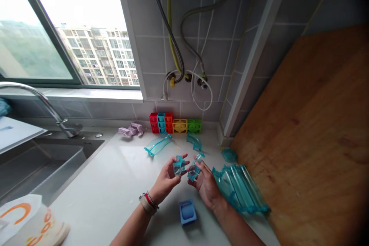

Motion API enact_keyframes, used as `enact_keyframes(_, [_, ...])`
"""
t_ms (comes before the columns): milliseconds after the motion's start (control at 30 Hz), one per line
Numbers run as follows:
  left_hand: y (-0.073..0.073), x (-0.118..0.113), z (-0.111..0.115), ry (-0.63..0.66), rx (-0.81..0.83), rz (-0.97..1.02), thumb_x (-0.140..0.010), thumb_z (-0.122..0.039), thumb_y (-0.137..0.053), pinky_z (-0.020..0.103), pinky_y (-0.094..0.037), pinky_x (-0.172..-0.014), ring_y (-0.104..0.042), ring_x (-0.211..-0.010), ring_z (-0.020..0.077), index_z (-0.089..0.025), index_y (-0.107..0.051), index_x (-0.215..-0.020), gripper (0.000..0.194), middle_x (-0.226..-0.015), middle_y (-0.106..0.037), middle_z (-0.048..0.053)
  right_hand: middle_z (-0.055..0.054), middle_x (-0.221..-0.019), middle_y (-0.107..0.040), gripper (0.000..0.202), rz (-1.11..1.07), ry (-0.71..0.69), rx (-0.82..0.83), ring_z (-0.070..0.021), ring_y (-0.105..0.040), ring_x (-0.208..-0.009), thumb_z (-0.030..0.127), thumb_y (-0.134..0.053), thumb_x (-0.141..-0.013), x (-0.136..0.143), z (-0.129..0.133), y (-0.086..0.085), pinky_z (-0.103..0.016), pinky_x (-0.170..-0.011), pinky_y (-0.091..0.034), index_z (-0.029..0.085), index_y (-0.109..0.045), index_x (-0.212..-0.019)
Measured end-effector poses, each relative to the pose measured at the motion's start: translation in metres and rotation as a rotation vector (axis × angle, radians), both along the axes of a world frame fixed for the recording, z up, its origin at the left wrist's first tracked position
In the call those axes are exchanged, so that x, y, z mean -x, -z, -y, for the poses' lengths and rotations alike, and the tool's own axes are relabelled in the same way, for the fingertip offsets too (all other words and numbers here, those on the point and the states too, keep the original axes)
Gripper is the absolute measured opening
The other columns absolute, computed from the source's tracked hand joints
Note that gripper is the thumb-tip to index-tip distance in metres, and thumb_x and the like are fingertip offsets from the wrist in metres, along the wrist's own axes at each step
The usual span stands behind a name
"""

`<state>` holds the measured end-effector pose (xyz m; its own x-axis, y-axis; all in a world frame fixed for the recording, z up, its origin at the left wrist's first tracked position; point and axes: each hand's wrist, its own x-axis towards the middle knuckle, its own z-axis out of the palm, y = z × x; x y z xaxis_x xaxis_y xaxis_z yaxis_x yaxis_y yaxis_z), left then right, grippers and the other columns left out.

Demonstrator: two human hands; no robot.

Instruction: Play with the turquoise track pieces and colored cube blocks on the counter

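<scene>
Over the white counter, my left hand (168, 175) is closed around a clear teal plastic piece (179, 165). My right hand (206, 184) grips another clear teal piece (193, 171), longer and tilted, just beside the first. Whether the two pieces touch, I cannot tell. Below my hands sits a blue square block (187, 212) with a rounded hollow. Beyond them lie a long curved teal piece (158, 145) and a shorter curved teal piece (194, 142). Several long teal channel pieces (242, 188) are lined up to the right of my right hand.
Red, blue, yellow and green blocks (175, 123) stand along the tiled wall. Crumpled lilac wrapping (131, 130) lies left of them. A sink (57, 161) with a faucet (43, 102) is at left, a paper tub (29, 219) in front. A wooden board (314, 130) leans at right.
</scene>
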<state>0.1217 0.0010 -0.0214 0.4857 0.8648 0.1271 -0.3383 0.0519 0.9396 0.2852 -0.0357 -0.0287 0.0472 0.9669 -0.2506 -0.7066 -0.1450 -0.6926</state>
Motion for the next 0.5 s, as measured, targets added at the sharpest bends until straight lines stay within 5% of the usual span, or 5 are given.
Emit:
enact_keyframes(333, [0.019, 0.002, -0.007, -0.396, -0.277, -0.354, -0.075, -0.007, -0.063, 0.041, -0.049, -0.104, -0.054, -0.131, 0.0288, -0.023, -0.06, -0.098, 0.028, -0.137, -0.061, 0.012, -0.003, -0.08, -0.073, 0.055, 0.034, -0.091, 0.054, -0.0177, -0.066, -0.063, 0.053, -0.074, -0.083, 0.001, 0.007, 0.0, -0.028, -0.06, -0.051, 0.021, -0.064, -0.127])
enact_keyframes(500, [0.016, 0.004, -0.005, -0.418, -0.394, -0.427, -0.07, 0.0, -0.057, 0.041, -0.049, -0.101, -0.056, -0.125, 0.0284, -0.024, -0.062, -0.096, 0.036, -0.131, -0.061, 0.011, -0.002, -0.067, -0.068, 0.046, 0.14, -0.209, 0.091, -0.0144, -0.059, -0.053, 0.058, -0.066, -0.088, 0.002, 0.01, -0.005, -0.025, -0.055, -0.046, 0.017, -0.07, -0.11])
